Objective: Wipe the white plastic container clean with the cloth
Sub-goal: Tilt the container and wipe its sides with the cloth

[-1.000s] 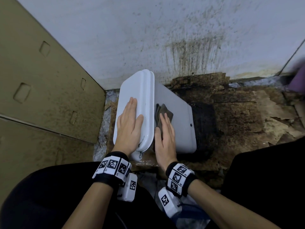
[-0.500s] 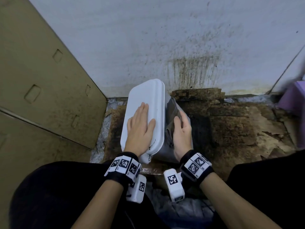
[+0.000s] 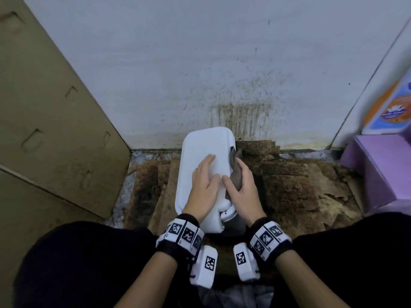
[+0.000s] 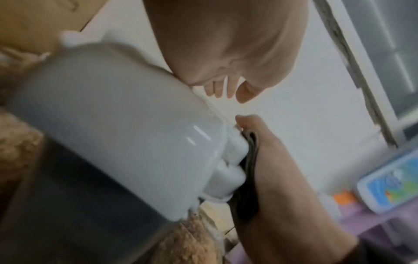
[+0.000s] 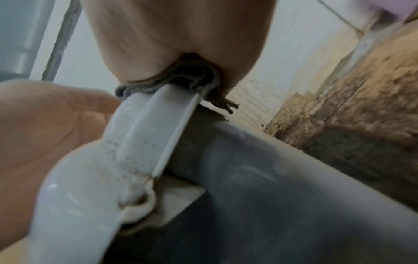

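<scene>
step: wiping the right rim of the white plastic container (image 3: 200, 152), which lies on stained cardboard (image 3: 300, 185) near the wall | left hand (image 3: 205, 185) flat on top, fingers straight | right hand (image 3: 242, 190) clamps cloth (image 3: 235, 172) against the edge | next: slide the cloth along the rim, judged | change: right hand now at the rim, no longer on the side panel

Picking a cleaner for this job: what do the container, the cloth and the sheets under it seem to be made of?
White container: likely glossy moulded plastic, going by the sharp highlights in the left wrist view.
Cloth: grey-brown woven fabric, matte, with frayed threads at its edge; right hand presses it on the rim.
Floor sheets: look like cardboard, stained dark and peeling in layers.
</scene>
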The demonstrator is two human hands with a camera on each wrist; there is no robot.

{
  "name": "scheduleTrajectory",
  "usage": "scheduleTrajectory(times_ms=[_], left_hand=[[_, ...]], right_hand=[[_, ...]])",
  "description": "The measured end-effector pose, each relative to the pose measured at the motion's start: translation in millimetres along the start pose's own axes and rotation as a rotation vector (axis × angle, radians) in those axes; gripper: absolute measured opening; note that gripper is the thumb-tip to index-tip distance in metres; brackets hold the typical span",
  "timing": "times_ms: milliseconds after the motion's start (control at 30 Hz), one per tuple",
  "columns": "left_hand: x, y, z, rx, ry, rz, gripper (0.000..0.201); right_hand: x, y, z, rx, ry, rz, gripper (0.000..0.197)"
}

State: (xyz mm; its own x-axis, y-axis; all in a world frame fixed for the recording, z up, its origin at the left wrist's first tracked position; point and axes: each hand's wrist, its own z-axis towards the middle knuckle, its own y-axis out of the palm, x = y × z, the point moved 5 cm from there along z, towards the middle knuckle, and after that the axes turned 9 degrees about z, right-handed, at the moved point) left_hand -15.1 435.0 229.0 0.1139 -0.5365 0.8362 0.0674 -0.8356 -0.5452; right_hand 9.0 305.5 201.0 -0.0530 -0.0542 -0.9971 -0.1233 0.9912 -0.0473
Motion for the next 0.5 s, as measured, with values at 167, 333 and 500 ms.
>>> scheduleTrajectory(times_ms=[167,333,500], left_hand=[[-3.7,-17.7,-0.4,0.195,0.013,0.005,0.044],[-32.5,-36.0,-5.5,0.317,-0.135,0.253,0.043],[-38.1,-9.0,-13.8,0.103,-0.370,0.153,0.071]], right_hand=[[-3.1,-23.2,-1.3,-0.018,0.046,-0.059,0.075],[4.3,-45.6,1.3,-0.004,0.154,-0.169,0.083],[11.3,-56.3,10.4,-0.026,0.194,-0.189,0.102]])
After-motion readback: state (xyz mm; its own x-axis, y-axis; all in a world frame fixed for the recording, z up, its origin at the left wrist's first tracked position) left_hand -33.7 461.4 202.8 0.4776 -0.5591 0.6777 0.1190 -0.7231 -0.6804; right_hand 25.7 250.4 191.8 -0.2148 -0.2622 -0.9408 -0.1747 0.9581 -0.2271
